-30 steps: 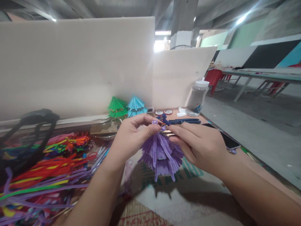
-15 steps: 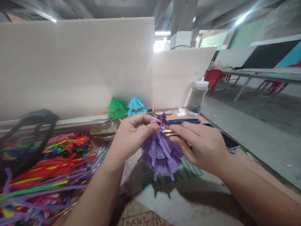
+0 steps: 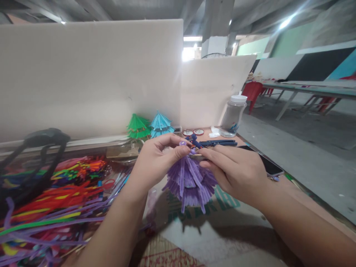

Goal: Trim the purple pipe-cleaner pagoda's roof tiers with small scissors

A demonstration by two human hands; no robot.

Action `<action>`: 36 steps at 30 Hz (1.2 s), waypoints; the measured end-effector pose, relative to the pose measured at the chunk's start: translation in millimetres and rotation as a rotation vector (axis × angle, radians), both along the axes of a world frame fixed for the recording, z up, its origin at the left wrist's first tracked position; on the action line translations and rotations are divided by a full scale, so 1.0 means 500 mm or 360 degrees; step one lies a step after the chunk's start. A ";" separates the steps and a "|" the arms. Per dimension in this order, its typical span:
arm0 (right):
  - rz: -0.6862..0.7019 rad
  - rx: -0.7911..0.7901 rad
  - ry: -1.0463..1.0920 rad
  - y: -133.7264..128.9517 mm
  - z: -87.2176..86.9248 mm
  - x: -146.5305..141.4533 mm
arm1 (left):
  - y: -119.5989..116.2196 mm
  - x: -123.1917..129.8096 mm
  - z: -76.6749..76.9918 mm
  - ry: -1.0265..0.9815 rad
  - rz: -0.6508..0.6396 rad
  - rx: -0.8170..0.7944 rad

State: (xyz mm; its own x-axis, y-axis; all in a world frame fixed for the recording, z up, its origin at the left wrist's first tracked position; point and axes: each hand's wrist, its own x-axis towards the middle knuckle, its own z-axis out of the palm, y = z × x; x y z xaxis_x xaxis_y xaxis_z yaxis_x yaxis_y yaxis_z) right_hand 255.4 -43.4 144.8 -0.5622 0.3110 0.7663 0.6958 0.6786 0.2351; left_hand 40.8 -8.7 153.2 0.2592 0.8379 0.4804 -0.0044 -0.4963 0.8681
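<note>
A purple pipe-cleaner tree [image 3: 191, 181] with layered, fringed tiers hangs upright between my hands, above the cardboard. My left hand [image 3: 154, 161] is closed at its top, thumb and forefinger pinching near a small purple loop [image 3: 183, 144]. From the right, my right hand [image 3: 236, 172] is closed on slim metal tweezers [image 3: 197, 157], whose tips reach the tree just below the loop. My fingers partly hide the tips and the top of the tree.
A green tree [image 3: 138, 126] and a blue tree [image 3: 161, 124] stand by the white board [image 3: 91, 81]. Colourful pipe cleaners [image 3: 55, 200] pile up at left. Behind my right hand lie a dark-blue tool [image 3: 218, 142] and a phone [image 3: 271, 165]; a clear bottle [image 3: 233, 116] stands farther back.
The tweezers have turned slightly in my right hand, showing a greyer, narrower side. My left hand and the purple tree have barely moved.
</note>
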 end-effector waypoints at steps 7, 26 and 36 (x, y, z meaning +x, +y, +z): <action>-0.0046 0.0046 -0.0054 -0.002 0.000 0.001 | 0.005 0.001 -0.002 0.0001 -0.0009 -0.0014; 0.0069 0.0009 0.0008 0.002 -0.003 0.005 | -0.002 0.001 0.000 -0.0025 -0.0104 0.0002; 0.0028 0.0044 -0.0056 0.000 0.001 0.006 | -0.004 0.001 0.004 0.0006 -0.0130 -0.0033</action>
